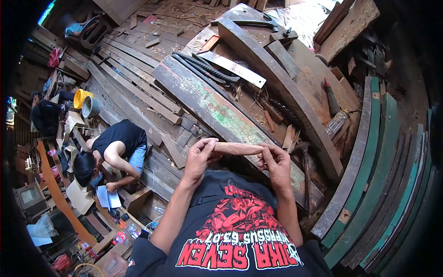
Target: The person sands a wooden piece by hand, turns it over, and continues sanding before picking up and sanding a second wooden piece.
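A short, tapered piece of brown wood (237, 148) is held level in front of the chest, between both hands. My left hand (199, 159) grips its thicker end with thumb and fingers. At the narrower end, my right hand (275, 166) pinches the tip, its other fingers curled. Just beyond the wood lies a long plank (217, 108) with worn green and white paint.
A workbench (309, 76) bears a long curved beam (281, 81), a metal square (235, 68), a hammer (305, 150) and a drill bit. Green-edged planks (360, 171) stand at the right. A person in black (122, 141) bends over papers at the left.
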{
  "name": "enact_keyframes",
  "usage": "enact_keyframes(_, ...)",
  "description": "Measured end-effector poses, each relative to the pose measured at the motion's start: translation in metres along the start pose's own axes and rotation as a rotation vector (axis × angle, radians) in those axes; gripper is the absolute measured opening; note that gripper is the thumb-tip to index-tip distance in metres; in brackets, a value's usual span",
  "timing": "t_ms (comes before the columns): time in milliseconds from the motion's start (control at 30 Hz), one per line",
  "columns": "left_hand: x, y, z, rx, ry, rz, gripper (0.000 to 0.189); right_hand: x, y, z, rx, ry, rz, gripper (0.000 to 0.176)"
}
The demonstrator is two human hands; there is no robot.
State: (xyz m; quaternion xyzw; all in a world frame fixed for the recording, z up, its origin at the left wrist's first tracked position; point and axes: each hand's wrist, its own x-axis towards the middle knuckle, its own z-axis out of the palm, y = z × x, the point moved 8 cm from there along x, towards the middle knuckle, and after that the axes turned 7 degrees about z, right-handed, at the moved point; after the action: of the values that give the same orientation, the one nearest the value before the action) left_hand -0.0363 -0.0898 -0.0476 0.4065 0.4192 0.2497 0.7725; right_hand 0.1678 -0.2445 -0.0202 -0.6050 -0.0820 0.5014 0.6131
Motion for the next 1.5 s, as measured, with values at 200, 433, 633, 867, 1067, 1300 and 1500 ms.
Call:
enact_keyframes(200,-0.002,0.003,0.016,0.169,-0.109,0.067,0.029,0.000,-0.001,-0.010,-0.025,0.031,-0.057,0.022)
enact_keyframes(433,-0.014,0.011,0.052,0.461,-0.358,0.050,0.030,0.004,0.006,-0.013,-0.051,0.056,-0.050,0.017)
enact_keyframes(633,-0.031,0.028,0.074,0.704,-0.450,0.057,0.037,0.010,0.006,0.004,-0.117,0.006,-0.049,0.017)
enact_keyframes(867,-0.028,0.022,0.073,0.738,-0.443,0.163,0.032,0.016,-0.005,0.038,-0.283,-0.136,-0.043,0.018)
enact_keyframes(1067,-0.022,0.038,0.076,0.272,-0.311,0.158,0.039,0.013,-0.003,0.049,-0.222,-0.153,0.062,0.035)
enact_keyframes(1300,0.001,0.027,0.039,0.070,-0.132,0.325,0.027,0.007,0.012,0.059,-0.378,-0.271,0.100,0.057)
enact_keyframes(1500,-0.002,0.028,0.036,-0.073,-0.077,0.285,0.035,0.002,0.016,0.081,-0.479,-0.425,0.077,0.049)
